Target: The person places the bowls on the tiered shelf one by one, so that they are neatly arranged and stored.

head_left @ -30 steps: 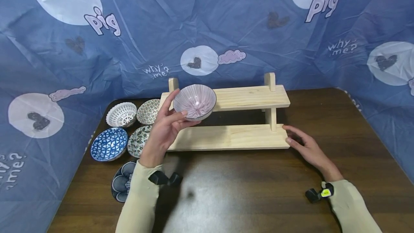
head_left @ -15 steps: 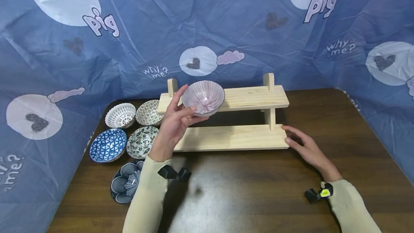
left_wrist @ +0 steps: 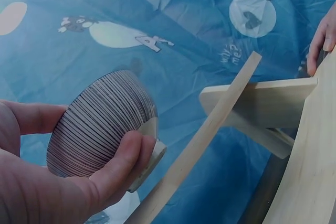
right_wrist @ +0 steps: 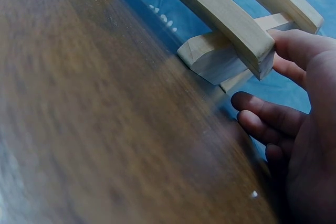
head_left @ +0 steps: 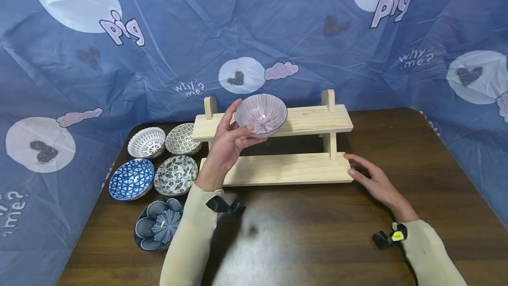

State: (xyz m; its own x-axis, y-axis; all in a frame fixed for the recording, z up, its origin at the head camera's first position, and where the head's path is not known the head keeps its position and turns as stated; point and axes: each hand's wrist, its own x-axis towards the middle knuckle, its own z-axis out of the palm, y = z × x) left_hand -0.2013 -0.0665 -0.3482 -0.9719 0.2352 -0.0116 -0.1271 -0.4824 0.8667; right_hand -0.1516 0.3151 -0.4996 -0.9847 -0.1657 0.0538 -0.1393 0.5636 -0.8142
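My left hand holds a small bowl with thin purple stripes, thumb over its rim and fingers beneath. The bowl is raised over the upper board of a two-tier wooden rack, tilted so its inside faces the head view. Dark lines run down its outside in the left wrist view, where fingers support it near the foot. At the rack's right end, my right hand touches the lower board's end with thumb and a finger. Its other fingers hang loosely below in the right wrist view.
Left of the rack, bowls stand on the dark wooden table: a white one, a brown-patterned one, a blue one and a green-leaf one. Nearer lies a dark petal-patterned dish, partly behind the left sleeve. A blue printed cloth hangs behind.
My left hand has carried the striped bowl rightward and slightly up across the rack, uncovering more of the leaf-patterned bowl and petal dish. The right hand has stayed at the rack's end.
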